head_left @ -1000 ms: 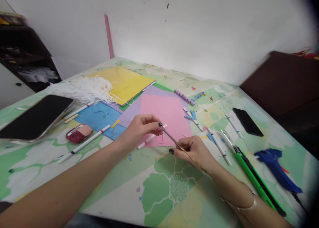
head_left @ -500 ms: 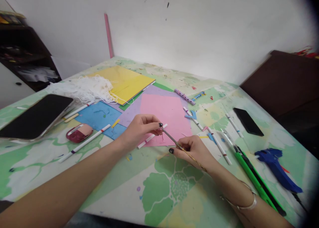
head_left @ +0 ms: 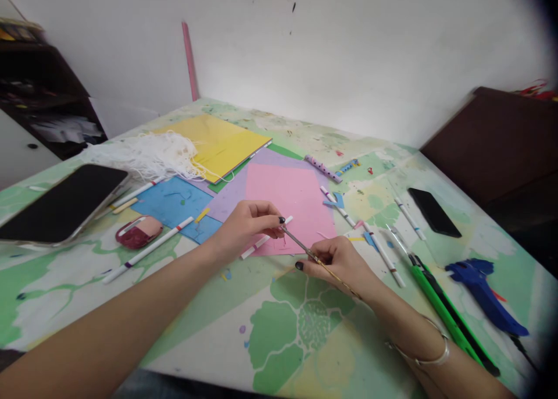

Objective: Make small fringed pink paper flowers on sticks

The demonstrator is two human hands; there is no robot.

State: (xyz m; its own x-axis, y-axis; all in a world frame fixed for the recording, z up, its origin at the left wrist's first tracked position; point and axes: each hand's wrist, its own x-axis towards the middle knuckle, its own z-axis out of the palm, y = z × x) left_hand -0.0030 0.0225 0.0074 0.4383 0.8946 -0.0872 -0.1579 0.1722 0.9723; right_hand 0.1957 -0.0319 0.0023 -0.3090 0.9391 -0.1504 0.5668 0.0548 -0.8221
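Observation:
My right hand (head_left: 340,265) is closed around slim scissors (head_left: 322,263), seen edge-on, with silver blades and a gold-coloured handle. Their blades point up and left to the fingertips of my left hand (head_left: 257,221). Thumb and fingers of that hand are pinched together at the blade tips; whatever small piece they hold is hidden. Both hands are above the near edge of a pink sheet (head_left: 283,189), which lies over a purple sheet (head_left: 233,192). Beneath my left hand, a white marker (head_left: 253,249) lies partly on the pink sheet.
Left are a large phone (head_left: 65,204), a maroon-and-pink case (head_left: 139,231), white yarn (head_left: 148,155), blue sheets (head_left: 170,204) and a yellow sheet (head_left: 218,143). Right are several markers (head_left: 386,259), a green cutter (head_left: 449,312) with its blade out, a blue glue gun (head_left: 488,297) and a black phone (head_left: 435,213).

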